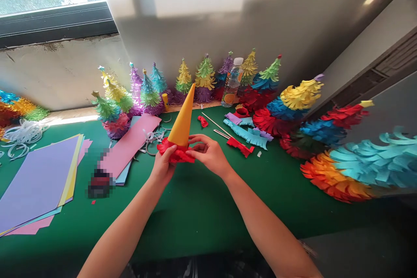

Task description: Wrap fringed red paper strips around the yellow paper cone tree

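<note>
Yellow cone (pixel 183 124) tilted above the green table (pixel 195 226)

From my end I had the cone in front of me, its point up and leaning right, with red fringed paper (pixel 178 155) around its base. The left hand (pixel 163 166) was closed on that lower end, thumb pressed against the fringe. The right hand (pixel 208 152) was at the cone's other side, fingers bent and nearly together at the paper's edge; I could not tell whether they pinched it. Beyond the right hand I saw a thin white stick (pixel 216 125), a turquoise fringed strip (pixel 246 135) and a red scrap (pixel 239 147). A pink sheet (pixel 127 144) lay to the left, with a stack of coloured paper (pixel 42 178) farther out. Fringed paper trees (pixel 205 77) stood along the wall (pixel 163 39), a plastic bottle (pixel 231 84) among them
</note>
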The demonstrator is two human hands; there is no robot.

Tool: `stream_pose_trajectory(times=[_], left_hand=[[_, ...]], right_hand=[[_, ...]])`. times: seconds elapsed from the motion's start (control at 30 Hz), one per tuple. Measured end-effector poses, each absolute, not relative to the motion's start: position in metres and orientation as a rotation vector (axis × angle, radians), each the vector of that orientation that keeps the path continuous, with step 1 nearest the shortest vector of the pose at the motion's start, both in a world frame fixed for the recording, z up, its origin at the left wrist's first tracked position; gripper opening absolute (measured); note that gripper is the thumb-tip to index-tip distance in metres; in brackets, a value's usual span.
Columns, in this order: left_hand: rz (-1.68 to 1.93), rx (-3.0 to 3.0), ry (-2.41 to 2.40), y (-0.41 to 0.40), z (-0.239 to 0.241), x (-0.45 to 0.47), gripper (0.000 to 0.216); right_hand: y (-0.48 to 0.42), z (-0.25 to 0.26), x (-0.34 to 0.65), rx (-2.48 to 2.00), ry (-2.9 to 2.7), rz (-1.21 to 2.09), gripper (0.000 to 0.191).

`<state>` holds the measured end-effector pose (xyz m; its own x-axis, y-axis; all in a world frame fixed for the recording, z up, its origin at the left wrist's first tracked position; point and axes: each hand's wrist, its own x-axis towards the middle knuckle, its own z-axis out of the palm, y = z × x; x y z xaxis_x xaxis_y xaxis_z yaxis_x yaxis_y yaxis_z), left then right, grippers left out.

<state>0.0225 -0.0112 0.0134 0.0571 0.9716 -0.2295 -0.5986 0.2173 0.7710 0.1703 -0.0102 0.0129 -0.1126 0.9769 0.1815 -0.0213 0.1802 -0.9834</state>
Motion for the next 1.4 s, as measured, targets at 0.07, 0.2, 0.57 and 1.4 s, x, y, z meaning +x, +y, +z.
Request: stream_pose_trajectory(times=[0.07, 0.2, 0.57, 1.4], left_hand=[[1.27, 0.568, 0.845, -0.0112, 0.0124, 0.0221, 0.032], [1.242, 0.608, 0.841, -0.0116, 0.0099, 0.0226, 0.036], [1.231, 0.57, 0.845, -0.0108, 0.0093, 0.0217, 0.033], [1.232, 0.656, 0.84, -0.01, 0.0118, 0.0205, 0.04]], right_hand=[[-0.0092, 0.0135, 0.1719, -1.027, -1.359, 1.154, 0.02], [-0.0073, 0.0145, 0.1757, -1.056, -1.393, 1.122, 0.017], [-0.0065, 0.0157, 0.1752, -1.111, -1.473, 1.056, 0.016], [-0.0101, 0.0137, 0.1703, -1.008, -1.38, 1.118, 0.019]])
